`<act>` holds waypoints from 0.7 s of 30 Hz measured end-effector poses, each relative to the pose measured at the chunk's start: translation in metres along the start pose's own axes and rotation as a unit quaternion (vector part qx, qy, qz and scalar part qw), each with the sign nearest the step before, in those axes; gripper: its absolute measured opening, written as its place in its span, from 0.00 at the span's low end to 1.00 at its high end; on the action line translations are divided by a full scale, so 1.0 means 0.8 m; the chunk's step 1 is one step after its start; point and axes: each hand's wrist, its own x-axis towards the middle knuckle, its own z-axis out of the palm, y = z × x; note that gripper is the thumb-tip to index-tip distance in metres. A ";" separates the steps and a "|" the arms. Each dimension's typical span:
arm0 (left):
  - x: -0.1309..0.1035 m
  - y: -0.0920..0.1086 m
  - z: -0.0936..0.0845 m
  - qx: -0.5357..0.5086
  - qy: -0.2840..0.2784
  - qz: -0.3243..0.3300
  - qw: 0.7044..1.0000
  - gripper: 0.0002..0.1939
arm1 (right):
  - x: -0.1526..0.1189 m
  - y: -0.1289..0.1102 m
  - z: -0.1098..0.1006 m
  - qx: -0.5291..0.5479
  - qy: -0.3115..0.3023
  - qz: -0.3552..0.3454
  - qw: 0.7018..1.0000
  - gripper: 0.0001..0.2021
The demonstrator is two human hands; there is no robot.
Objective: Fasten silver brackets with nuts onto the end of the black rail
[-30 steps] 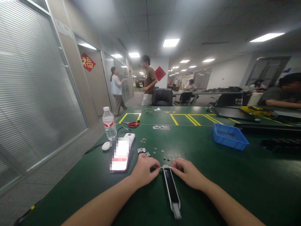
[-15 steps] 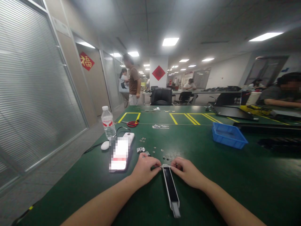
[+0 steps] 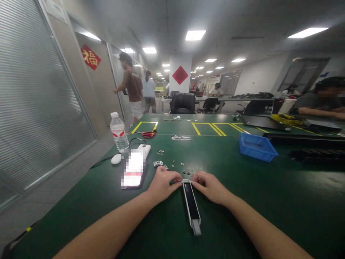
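Room (image 3: 215, 18): big, two red diamonds (image 3: 180, 75), upper half.
Table (image 3: 269, 187): one, green, lower half.
Blue box (image 3: 257, 146): one, right.
Left hand (image 3: 164, 182), right hand (image 3: 211, 187): fingers pinching strip's top.
Long strip (image 3: 191, 202): one, bottom middle.
Bottle (image 3: 119, 133): one, left.

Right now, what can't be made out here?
All in the head view:
What the left hand and right hand hold, if anything: behind fingers, too small.
Phone screen: pixelated.
Bracket beside the left hand: partly behind fingers.
Rings: too small to tell washers from nuts.
Black bar: cut off by right edge.
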 end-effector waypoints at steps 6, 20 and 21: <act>0.001 -0.003 0.004 -0.008 0.003 0.004 1.000 0.02 | 0.000 -0.003 -0.002 0.000 -0.001 0.006 1.000 0.07; 0.004 -0.013 -0.011 0.070 0.032 -0.073 0.994 0.25 | -0.001 -0.002 -0.006 0.018 -0.019 0.002 1.000 0.07; 0.006 -0.016 -0.007 0.087 0.021 -0.067 0.994 0.25 | -0.001 -0.001 -0.005 0.016 -0.018 -0.002 1.000 0.07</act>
